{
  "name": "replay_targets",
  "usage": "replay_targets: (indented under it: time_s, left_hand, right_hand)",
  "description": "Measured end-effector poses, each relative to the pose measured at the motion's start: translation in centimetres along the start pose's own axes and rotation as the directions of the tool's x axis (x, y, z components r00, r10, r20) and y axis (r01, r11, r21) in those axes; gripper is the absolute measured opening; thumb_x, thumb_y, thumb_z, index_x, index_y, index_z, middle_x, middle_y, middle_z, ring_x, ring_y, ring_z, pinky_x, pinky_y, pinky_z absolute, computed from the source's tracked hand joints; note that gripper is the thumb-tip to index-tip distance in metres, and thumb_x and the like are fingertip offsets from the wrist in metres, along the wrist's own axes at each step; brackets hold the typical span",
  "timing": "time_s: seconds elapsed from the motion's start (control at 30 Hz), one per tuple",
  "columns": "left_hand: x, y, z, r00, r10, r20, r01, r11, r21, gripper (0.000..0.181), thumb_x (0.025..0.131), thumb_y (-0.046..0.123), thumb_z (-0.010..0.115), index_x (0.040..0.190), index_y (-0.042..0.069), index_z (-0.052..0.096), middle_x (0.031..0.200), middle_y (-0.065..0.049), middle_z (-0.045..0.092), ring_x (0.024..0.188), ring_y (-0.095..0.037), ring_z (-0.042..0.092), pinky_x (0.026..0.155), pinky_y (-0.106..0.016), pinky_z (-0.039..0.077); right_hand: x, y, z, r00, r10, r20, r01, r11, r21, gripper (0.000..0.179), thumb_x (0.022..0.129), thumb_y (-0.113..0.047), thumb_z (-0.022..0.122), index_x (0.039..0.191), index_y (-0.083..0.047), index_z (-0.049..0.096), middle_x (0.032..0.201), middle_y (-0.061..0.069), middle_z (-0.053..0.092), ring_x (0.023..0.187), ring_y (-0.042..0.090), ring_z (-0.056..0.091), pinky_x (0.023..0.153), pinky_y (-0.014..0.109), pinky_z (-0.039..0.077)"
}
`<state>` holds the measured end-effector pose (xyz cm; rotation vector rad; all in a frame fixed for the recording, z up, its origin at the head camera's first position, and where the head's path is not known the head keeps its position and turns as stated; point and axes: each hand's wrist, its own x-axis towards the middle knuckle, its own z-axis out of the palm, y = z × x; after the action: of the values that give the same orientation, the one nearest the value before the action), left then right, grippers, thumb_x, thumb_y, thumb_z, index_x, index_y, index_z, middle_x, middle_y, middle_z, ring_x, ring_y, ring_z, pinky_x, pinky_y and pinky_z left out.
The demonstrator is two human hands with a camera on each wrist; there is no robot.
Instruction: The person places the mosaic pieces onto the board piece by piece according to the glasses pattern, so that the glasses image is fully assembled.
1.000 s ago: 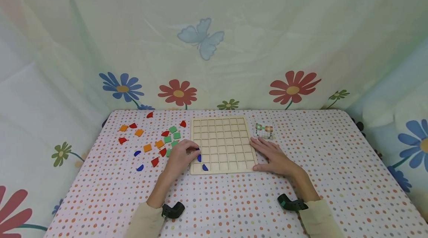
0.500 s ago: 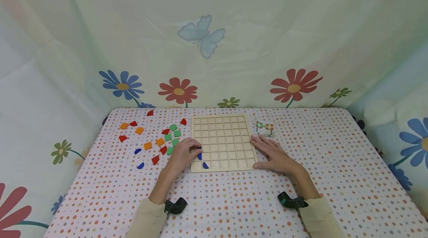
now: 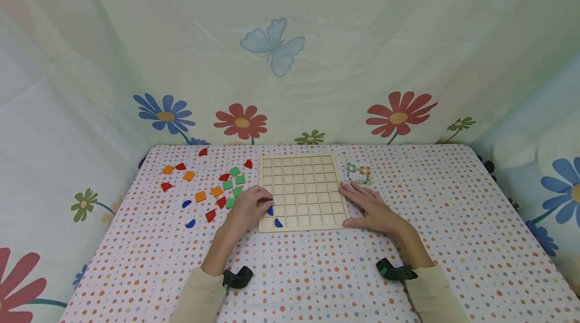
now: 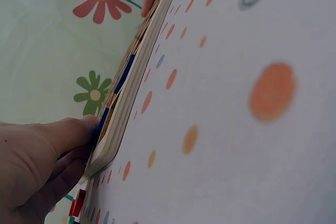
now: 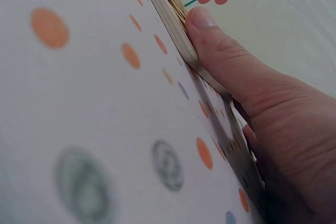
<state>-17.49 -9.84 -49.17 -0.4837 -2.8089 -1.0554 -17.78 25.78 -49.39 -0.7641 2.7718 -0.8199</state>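
Hands differ: left hand [image 3: 246,209] pinches blue piece [image 4: 104,117] on board [image 3: 312,188], centre frame; right hand [image 3: 366,207] rests relaxed at its edge; sloppy nudge might dislodge neighbouring half-disc [image 3: 278,222].

My sleeves [image 3: 196,295] are beige, the gridded board [image 3: 309,177] pale tan, half-discs [image 3: 190,223] blue, wedges [image 3: 210,216] red, tiles [image 3: 200,196] orange or green, tablecloth [image 3: 317,272] white with multicoloured dots.

Table [image 3: 317,272] under a dotted cover [image 3: 457,222]; at centre, lying flat, a gridded wooden board [image 3: 299,188]; near its right edge, a small printed card [image 3: 358,174]; to its left, loosely scattered, green squares [image 3: 227,185], orange squares [image 3: 200,196], red quarter-discs [image 3: 210,215] and two blue half-discs [image 3: 190,223], the green ones closely grouped
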Motion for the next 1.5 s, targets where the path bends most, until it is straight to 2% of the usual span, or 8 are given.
replay_targets:
  time_s: [0.13,0.23,0.33,0.43,0.57,1.0,1.4,1.5]
  left_hand:
    - [-0.1,0.2,-0.1,1.0,0.009,-0.005,-0.009,1.0,0.013,0.009,0.088,0.017,0.072,0.092,0.01,0.076,0.101,0.001,0.067,0.095,-0.014,0.064,0.083,-0.033,0.054]
    - [-0.2,0.4,-0.3,1.0,0.019,0.025,-0.02,1.0,0.01,0.013,0.09,0.017,0.069,0.097,0.008,0.076,0.105,-0.001,0.067,0.1,-0.015,0.064,0.086,-0.033,0.055]
    - [-0.2,0.5,-0.9,0.994,0.03,0.1,-0.03,1.0,-0.003,0.017,0.094,0.014,0.064,0.104,0.007,0.074,0.112,-0.002,0.065,0.107,-0.018,0.063,0.09,-0.034,0.054]
    - [-0.3,0.4,-1.6,0.981,0.039,0.19,-0.036,0.999,-0.019,0.022,0.095,0.01,0.061,0.113,0.005,0.071,0.121,-0.003,0.062,0.117,-0.021,0.059,0.096,-0.038,0.051]
    - [-0.4,0.3,-2.0,0.966,0.047,0.255,-0.039,0.999,-0.037,0.029,0.094,0.008,0.061,0.122,0.002,0.066,0.129,-0.005,0.058,0.124,-0.024,0.055,0.1,-0.041,0.049]
    - [-0.5,0.2,-1.8,0.967,0.075,0.243,-0.072,0.997,-0.022,0.028,0.094,0.011,0.062,0.12,0.002,0.067,0.128,-0.005,0.057,0.122,-0.023,0.056,0.099,-0.038,0.05]
    - [-0.7,0.5,-1.8,0.971,0.073,0.229,-0.065,0.997,-0.04,0.03,0.094,0.01,0.063,0.123,0.003,0.066,0.13,-0.006,0.056,0.121,-0.02,0.056,0.096,-0.036,0.052]
    - [-0.7,0.5,-1.8,0.969,0.104,0.225,-0.101,0.995,-0.021,0.029,0.094,0.009,0.062,0.122,0.001,0.066,0.129,-0.007,0.057,0.12,-0.022,0.056,0.095,-0.037,0.052]
  right_hand:
    - [0.0,0.1,0.1,1.0,0.002,-0.002,-0.002,1.0,-0.005,0.092,0.079,-0.049,0.074,0.153,-0.017,0.031,0.161,0.009,0.024,0.149,0.04,0.015,0.114,0.061,0.01]
    - [0.0,0.2,0.2,1.0,0.006,-0.004,-0.006,1.0,-0.011,0.092,0.078,-0.05,0.074,0.153,-0.017,0.031,0.161,0.009,0.025,0.149,0.04,0.016,0.114,0.061,0.01]
    - [0.0,0.2,0.2,1.0,0.007,-0.006,-0.008,1.0,-0.013,0.092,0.078,-0.05,0.074,0.153,-0.017,0.031,0.161,0.009,0.025,0.149,0.04,0.016,0.114,0.061,0.01]
    - [0.0,0.2,0.2,1.0,0.008,-0.006,-0.008,1.0,-0.008,0.092,0.078,-0.05,0.075,0.153,-0.017,0.031,0.161,0.009,0.025,0.149,0.04,0.016,0.114,0.061,0.01]
    - [0.0,0.2,0.2,1.0,0.005,-0.004,-0.005,1.0,-0.005,0.092,0.078,-0.05,0.074,0.153,-0.017,0.031,0.161,0.009,0.025,0.149,0.04,0.016,0.114,0.061,0.01]
    - [0.0,0.4,0.3,1.0,0.0,-0.006,0.0,1.0,-0.008,0.092,0.079,-0.051,0.074,0.153,-0.018,0.031,0.162,0.007,0.025,0.149,0.039,0.015,0.115,0.061,0.009]
    - [0.0,0.3,0.1,1.0,-0.004,-0.009,0.004,1.0,-0.012,0.091,0.079,-0.049,0.074,0.153,-0.017,0.031,0.161,0.009,0.025,0.149,0.04,0.016,0.115,0.061,0.009]
    - [0.0,0.3,0.1,1.0,-0.01,-0.01,0.009,1.0,-0.01,0.091,0.079,-0.048,0.074,0.153,-0.017,0.031,0.161,0.009,0.025,0.149,0.04,0.016,0.115,0.061,0.009]
